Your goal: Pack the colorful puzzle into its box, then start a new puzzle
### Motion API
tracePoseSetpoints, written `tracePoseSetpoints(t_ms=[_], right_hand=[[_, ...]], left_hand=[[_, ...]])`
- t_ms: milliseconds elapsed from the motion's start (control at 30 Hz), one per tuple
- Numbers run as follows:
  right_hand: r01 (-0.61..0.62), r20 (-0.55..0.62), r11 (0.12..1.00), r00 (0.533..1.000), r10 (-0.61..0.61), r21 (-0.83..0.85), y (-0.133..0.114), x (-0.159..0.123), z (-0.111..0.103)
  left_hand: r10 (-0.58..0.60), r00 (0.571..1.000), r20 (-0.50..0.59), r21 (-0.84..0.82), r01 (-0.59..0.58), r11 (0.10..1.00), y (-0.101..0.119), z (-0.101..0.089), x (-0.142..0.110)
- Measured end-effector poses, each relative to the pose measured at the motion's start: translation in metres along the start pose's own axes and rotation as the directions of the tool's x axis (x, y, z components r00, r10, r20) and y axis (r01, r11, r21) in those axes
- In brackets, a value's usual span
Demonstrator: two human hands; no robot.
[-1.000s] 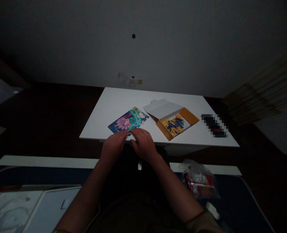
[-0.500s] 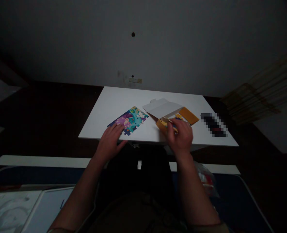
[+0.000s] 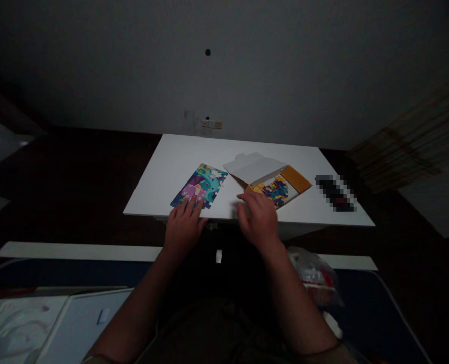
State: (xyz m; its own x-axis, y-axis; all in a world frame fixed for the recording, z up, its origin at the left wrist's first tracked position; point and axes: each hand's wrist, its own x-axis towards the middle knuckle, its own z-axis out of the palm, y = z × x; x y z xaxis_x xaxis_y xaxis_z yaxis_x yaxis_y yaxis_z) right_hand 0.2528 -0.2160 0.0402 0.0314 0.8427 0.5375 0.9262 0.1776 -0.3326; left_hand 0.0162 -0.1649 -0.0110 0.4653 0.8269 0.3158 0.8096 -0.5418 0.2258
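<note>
A partly assembled jigsaw puzzle [image 3: 200,184] in teal, purple and dark blue lies flat on the white table, its lower right edge uneven with knobs. My left hand [image 3: 184,217] rests on its near edge, fingers stretched out over it. To the right is an opened orange cardboard box [image 3: 299,179], its pale lid [image 3: 257,164] folded back. Loose puzzle pieces [image 3: 274,191] in yellow and blue fill the box. My right hand [image 3: 259,217] hovers at the box's near left corner, thumb and forefinger apart with nothing visible between them; its other fingers are partly hidden.
The white table [image 3: 186,149] stands near a grey wall with sockets [image 3: 212,124]. A pixelated dark object [image 3: 335,193] lies at its right end. Beside my right arm is a clear plastic bag [image 3: 315,278] with something red and white. A whiteboard-like panel [image 3: 80,323] lies at lower left.
My right hand has moved left and let go of the box's near side, which has dropped, showing more pieces. The puzzle has turned slightly, and my left hand has shifted right with it.
</note>
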Motion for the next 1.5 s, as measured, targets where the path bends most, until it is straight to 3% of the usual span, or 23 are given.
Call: tracePoseSetpoints(t_ms=[100, 200, 400, 567, 767, 900, 1000, 1133, 1267, 1400, 1500], right_hand=[[0.017, 0.203, 0.998, 0.979, -0.028, 0.057, -0.031, 0.003, 0.027], [0.029, 0.307, 0.998, 0.951, -0.043, 0.052, -0.040, 0.003, 0.048], [0.056, 0.353, 0.997, 0.933, -0.068, 0.046, -0.030, -0.005, 0.058], [0.056, 0.354, 0.996, 0.932, -0.076, 0.067, -0.027, -0.005, 0.057], [0.009, 0.269, 0.989, 0.962, -0.050, 0.150, -0.029, -0.001, 0.056], [0.062, 0.246, 0.975, 0.962, -0.115, 0.215, -0.033, -0.004, 0.052], [0.102, 0.203, 0.971, 0.968, -0.147, 0.217, -0.030, -0.007, 0.041], [0.023, -0.014, 0.996, 1.000, -0.022, 0.087, -0.001, -0.004, 0.012], [-0.187, -0.262, 0.971, 0.954, 0.143, -0.151, 0.048, 0.006, -0.020], [-0.296, -0.250, 0.915, 0.941, 0.229, -0.276, 0.072, 0.011, -0.036], [-0.228, -0.254, 0.946, 0.952, 0.168, -0.229, 0.056, 0.008, -0.031]], left_hand=[[0.008, 0.999, 0.042, 0.006, -0.008, 1.000, 0.012, 0.002, 0.000], [0.065, 0.993, 0.102, -0.003, -0.065, 0.998, 0.014, 0.000, 0.000], [0.161, 0.978, 0.133, -0.044, -0.156, 0.987, -0.004, -0.007, 0.004], [0.169, 0.981, 0.090, -0.160, -0.153, 0.975, -0.013, -0.006, 0.012], [0.088, 0.995, 0.039, -0.306, -0.072, 0.949, -0.005, -0.008, 0.008], [0.039, 0.999, 0.009, -0.382, -0.032, 0.924, 0.007, -0.014, 0.003], [0.039, 0.999, -0.032, -0.388, -0.048, 0.921, 0.002, -0.017, 0.001], [0.159, 0.987, 0.034, -0.255, -0.145, 0.956, -0.027, -0.016, -0.004], [0.180, 0.980, 0.088, -0.127, -0.169, 0.977, -0.048, -0.010, -0.010], [0.142, 0.988, 0.068, -0.101, -0.135, 0.986, -0.046, -0.004, -0.012], [0.120, 0.991, 0.054, -0.106, -0.113, 0.988, -0.040, -0.002, -0.011]])
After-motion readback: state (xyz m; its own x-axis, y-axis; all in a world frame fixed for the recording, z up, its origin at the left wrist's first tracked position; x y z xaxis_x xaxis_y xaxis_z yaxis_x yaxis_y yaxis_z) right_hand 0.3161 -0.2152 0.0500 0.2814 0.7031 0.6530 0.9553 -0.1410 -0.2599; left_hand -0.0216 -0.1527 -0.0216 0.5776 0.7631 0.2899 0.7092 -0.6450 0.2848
